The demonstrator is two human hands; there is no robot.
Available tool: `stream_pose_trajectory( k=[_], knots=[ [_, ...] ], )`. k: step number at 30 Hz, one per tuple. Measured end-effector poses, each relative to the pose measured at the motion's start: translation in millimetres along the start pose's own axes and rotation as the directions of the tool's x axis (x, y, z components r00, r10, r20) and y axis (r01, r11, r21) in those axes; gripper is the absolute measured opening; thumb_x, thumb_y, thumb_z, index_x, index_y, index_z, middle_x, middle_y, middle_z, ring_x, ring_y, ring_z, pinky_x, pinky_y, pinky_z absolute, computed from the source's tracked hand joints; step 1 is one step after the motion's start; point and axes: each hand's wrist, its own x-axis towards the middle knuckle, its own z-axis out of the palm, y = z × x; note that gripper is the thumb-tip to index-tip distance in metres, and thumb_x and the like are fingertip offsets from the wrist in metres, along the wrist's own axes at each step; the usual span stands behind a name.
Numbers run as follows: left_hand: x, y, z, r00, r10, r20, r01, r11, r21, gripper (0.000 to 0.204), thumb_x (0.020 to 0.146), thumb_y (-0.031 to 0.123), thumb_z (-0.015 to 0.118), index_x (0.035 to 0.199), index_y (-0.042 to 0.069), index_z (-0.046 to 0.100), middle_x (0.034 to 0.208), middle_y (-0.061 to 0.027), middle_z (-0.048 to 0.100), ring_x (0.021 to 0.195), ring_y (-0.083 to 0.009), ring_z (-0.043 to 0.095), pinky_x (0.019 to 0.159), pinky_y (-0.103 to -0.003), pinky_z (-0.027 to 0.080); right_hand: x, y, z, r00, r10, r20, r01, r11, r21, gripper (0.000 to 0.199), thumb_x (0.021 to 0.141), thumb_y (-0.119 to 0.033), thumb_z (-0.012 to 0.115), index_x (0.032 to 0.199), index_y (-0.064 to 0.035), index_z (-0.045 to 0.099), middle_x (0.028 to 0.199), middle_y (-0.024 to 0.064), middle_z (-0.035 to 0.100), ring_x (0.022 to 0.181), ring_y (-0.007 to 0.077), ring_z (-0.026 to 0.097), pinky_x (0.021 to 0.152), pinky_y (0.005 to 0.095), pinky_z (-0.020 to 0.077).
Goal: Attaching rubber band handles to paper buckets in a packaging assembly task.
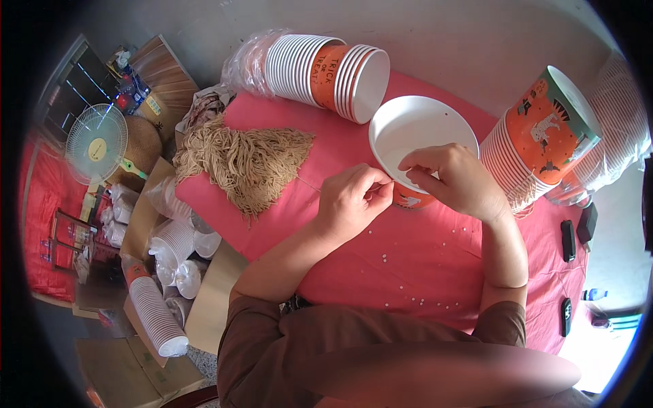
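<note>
A white-lined paper bucket with an orange outside stands on the table before me, its mouth facing up. At its near left rim, my left hand is closed in a pinch. A thin tan string runs into that hand from a large bundle of tan strings on the left. Over the bucket's opening, my right hand has its fingers curled toward the thumb; whatever they hold is too small to make out. A small dark hole shows in the bucket's far right wall.
Nested buckets lie at the back; another stack with strings leans at right, beside plastic-wrapped ones. Small white discs dot the red tablecloth. Black objects sit at right. An open carton and fan are left.
</note>
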Motion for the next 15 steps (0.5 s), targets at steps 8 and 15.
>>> stream_pose_trajectory(
  k=[8,15],
  knots=[
    [2,3,0,1.000,-0.006,0.001,0.006,1.000,-0.001,0.021,0.074,-0.002,0.074,0.081,0.006,0.056,0.066,-0.0036,0.058,0.054,-0.0165,0.060,0.047,-0.030,0.048,9,10,2,0.989,0.010,0.151,-0.032,0.989,0.144,0.018,0.086,-0.005,0.063,0.102,-0.0018,0.071,0.076,0.0137,0.070,0.070,0.0225,0.069,0.065,0.0320,0.0524],
    [1,4,1,1.000,-0.005,0.009,0.005,1.000,0.010,0.020,0.076,-0.001,0.074,0.081,0.005,0.056,0.068,-0.0037,0.061,0.054,-0.0154,0.061,0.048,-0.029,0.048,9,8,6,0.992,0.026,0.127,-0.039,0.994,0.104,0.011,0.082,-0.010,0.064,0.089,-0.0078,0.072,0.075,0.0113,0.070,0.069,0.0290,0.068,0.065,0.0383,0.0525]
  ],
)
